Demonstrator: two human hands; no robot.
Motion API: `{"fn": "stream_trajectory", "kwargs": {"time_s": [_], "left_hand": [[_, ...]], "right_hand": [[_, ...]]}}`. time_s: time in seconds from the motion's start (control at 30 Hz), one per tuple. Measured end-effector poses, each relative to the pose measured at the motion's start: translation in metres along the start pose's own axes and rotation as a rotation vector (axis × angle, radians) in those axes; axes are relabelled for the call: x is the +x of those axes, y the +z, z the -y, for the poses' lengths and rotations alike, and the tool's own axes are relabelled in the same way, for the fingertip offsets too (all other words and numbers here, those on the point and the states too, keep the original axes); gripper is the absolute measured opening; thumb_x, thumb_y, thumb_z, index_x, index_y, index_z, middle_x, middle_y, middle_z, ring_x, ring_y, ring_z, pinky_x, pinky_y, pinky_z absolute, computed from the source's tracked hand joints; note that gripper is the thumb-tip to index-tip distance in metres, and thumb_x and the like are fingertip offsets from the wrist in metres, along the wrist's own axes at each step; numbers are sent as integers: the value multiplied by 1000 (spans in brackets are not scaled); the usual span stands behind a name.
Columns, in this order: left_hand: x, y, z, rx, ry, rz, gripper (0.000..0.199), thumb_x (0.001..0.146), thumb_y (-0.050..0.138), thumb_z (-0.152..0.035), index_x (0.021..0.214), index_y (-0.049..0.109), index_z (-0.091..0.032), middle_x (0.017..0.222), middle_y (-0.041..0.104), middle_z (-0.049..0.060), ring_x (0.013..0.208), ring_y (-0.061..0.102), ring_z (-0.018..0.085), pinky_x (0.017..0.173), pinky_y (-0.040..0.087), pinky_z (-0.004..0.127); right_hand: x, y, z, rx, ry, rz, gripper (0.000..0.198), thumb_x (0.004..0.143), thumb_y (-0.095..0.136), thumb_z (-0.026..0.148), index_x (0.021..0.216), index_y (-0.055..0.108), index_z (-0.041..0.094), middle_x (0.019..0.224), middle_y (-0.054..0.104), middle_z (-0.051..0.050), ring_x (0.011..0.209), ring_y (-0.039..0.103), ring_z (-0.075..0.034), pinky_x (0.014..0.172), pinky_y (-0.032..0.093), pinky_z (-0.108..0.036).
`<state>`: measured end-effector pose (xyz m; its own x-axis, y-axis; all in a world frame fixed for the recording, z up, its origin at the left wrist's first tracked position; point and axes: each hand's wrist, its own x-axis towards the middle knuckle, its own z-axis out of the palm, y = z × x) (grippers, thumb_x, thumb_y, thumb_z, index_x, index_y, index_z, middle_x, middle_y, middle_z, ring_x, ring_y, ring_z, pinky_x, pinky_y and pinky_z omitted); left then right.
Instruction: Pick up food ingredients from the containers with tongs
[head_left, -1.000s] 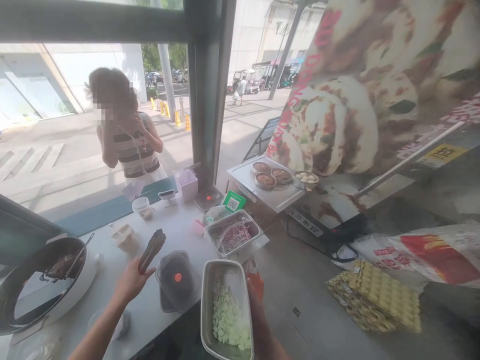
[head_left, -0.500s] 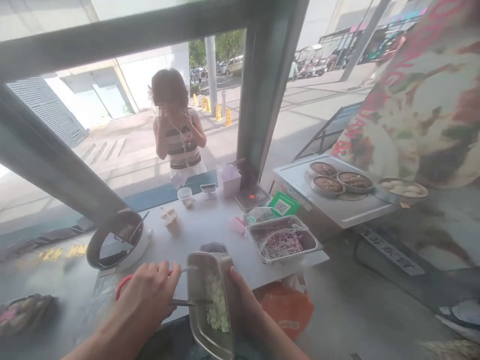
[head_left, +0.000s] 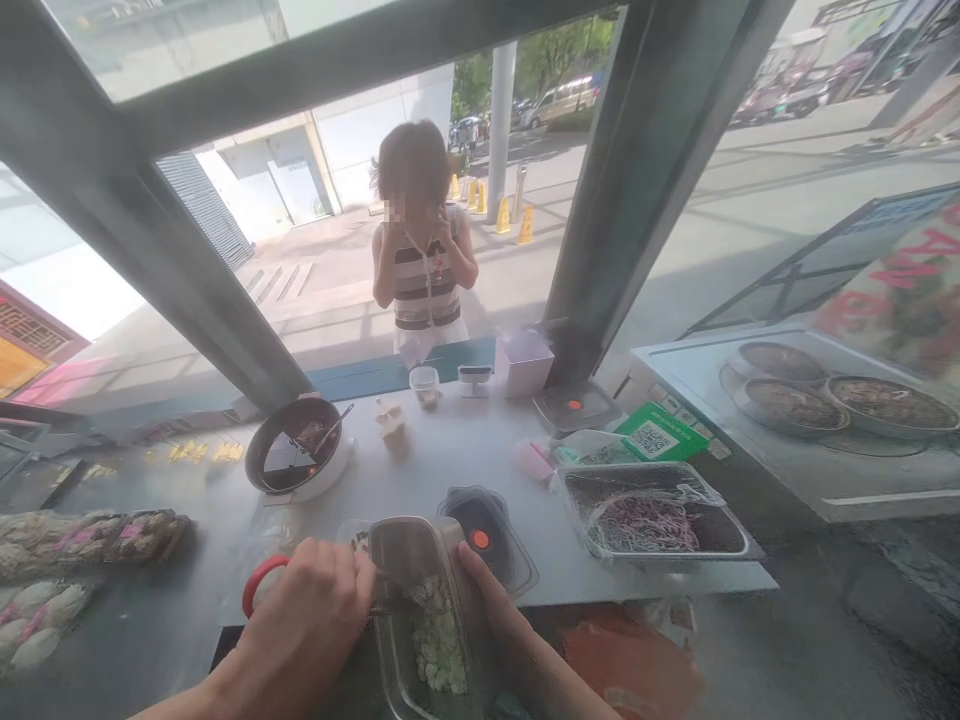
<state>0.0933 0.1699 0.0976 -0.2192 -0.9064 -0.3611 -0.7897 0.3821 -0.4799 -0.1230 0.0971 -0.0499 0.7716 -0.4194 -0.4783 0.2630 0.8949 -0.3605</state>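
Steel tray (head_left: 409,560): pale chopped pieces (head_left: 437,640); right hand (head_left: 499,630) grips its side.
Left hand (head_left: 315,620): closed at tray rim; contents unclear.
Right of tray: pan of pink shreds (head_left: 649,515).

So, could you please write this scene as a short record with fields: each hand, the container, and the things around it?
left hand: curled at the left rim of the metal tray, what it grips hidden
right hand: holding the tray's right side
rectangular metal tray: contains pale chopped pieces
nearby: clear plastic lid with orange dot; round dark pot
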Motion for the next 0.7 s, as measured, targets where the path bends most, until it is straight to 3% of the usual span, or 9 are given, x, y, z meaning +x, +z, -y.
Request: {"fn": "stream_trajectory", "kwargs": {"time_s": [0.13, 0.37, 0.47, 0.6, 0.7], "left_hand": [[-12, 0, 6, 2, -35, 42, 30, 89, 50, -2, 106, 71, -17, 90, 72, 15, 77, 72, 34, 60, 48, 43], [-18, 1, 21, -45, -71, 75, 29, 88, 53, -2, 108, 70, -15, 92, 74, 17, 78, 74, 35, 64, 55, 45], [-13, 2, 30, -83, -85, 87, 30, 88, 50, 0, 106, 70, -14, 91, 75, 17, 82, 77, 37, 67, 58, 46], [-9, 3, 46, -170, -113, 135, 37, 89, 44, 3, 108, 71, -14, 95, 77, 17, 86, 79, 38, 74, 62, 50], [-10, 15, 59, -252, -162, 179, 37, 93, 45, 1, 112, 74, -14, 100, 78, 17, 91, 80, 38, 79, 64, 51]], "right_hand": [[5, 6, 1, -49, 77, 21, 79, 76, 82, 89, 99, 86, 14, 96, 85, -18, 86, 81, -33, 89, 66, -44], [33, 1, -6, 77, 65, 184, 76, 102, 61, 80, 120, 83, 10, 103, 86, -17, 87, 80, -28, 90, 64, -40], [49, 3, -8, 133, 92, 189, 77, 102, 63, 78, 125, 80, 7, 105, 86, -18, 88, 80, -27, 92, 63, -38], [67, 4, -8, 152, 110, 130, 71, 98, 70, 77, 117, 81, 10, 93, 85, -12, 84, 80, -25, 89, 63, -38], [72, -1, -5, 156, 106, 110, 71, 95, 71, 79, 116, 80, 12, 93, 85, -12, 90, 81, -29, 92, 64, -43]]}}
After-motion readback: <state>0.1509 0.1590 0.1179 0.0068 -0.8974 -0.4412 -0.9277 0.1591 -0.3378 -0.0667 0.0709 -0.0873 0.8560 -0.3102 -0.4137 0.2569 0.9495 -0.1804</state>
